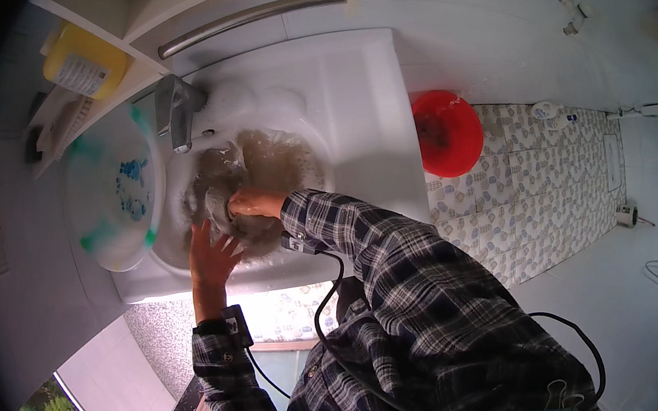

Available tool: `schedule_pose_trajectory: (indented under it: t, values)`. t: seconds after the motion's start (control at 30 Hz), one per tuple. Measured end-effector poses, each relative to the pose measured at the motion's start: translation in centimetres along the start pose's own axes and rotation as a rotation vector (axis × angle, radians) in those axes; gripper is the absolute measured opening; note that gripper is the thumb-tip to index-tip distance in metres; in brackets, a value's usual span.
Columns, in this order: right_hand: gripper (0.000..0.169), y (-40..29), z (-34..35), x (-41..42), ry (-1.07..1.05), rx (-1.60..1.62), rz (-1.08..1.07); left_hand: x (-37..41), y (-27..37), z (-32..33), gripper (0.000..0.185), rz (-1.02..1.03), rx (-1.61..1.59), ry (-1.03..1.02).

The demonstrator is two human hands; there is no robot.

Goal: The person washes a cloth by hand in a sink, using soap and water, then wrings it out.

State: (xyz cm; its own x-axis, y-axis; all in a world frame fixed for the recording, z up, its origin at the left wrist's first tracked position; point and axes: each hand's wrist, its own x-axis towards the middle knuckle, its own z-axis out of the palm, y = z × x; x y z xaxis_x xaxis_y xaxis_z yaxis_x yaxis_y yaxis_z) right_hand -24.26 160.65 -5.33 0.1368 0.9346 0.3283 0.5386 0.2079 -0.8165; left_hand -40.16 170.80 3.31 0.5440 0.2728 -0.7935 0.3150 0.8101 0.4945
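Observation:
A white washbasin [354, 147] holds murky, sudsy brown water [275, 165]. My right hand [255, 202] dips into it, fingers curled on a wet greyish cloth [216, 204] that lies partly under the surface. The cloth's full shape is hidden by the water. My left hand [215, 256] is at the basin's near side, fingers spread at the waterline and palm bare. Its fingertips come close to the cloth; whether they touch it I cannot tell. Above the water stands a chrome faucet [176, 106], and foam [231, 98] lies on the ledge beside it.
A white plastic basin [112, 191] with green marks leans left of the sink. A yellow bottle [86, 62] sits on the shelf. A metal rail [253, 23] runs along the back. A red bucket [447, 134] stands on patterned floor tiles. Black cables [326, 304] hang from wrist-mounted devices.

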Motion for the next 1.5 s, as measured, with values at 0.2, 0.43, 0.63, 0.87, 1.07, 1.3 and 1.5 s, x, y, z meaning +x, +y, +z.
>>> schedule_pose_trajectory:
  t: [0.2,0.43,0.63,0.87,1.07,1.3,1.5]
  values:
    - [0.032,-11.9,2.7,6.0,0.168,0.581,0.110,-0.4,-0.7,-3.6,0.054,0.154,-0.129,-0.129]
    - [0.031,-9.4,-0.6,7.4,0.424,-0.127,0.407,3.2,-1.9,-0.2,0.042,0.184,-0.319,-0.273]
    - [0.037,0.8,-6.2,1.0,0.131,-0.480,0.612,-0.3,0.4,1.2,0.046,0.328,0.011,-0.094]
    - [0.044,-0.5,-3.4,0.4,-0.360,-0.052,0.807,0.0,-0.3,0.0,0.056,0.030,-0.070,0.190]
    - [0.045,-12.0,2.2,4.4,-0.067,0.225,0.376,-0.3,-0.4,-2.7,0.046,0.141,-0.285,-0.313]
    - [0.035,-8.5,0.1,5.7,0.320,-0.256,0.267,0.3,-0.5,0.0,0.043,0.239,-0.259,-0.028]
    - [0.030,-4.1,-7.8,4.2,0.193,-0.391,0.329,-2.6,1.6,1.7,0.039,0.400,0.126,0.107]
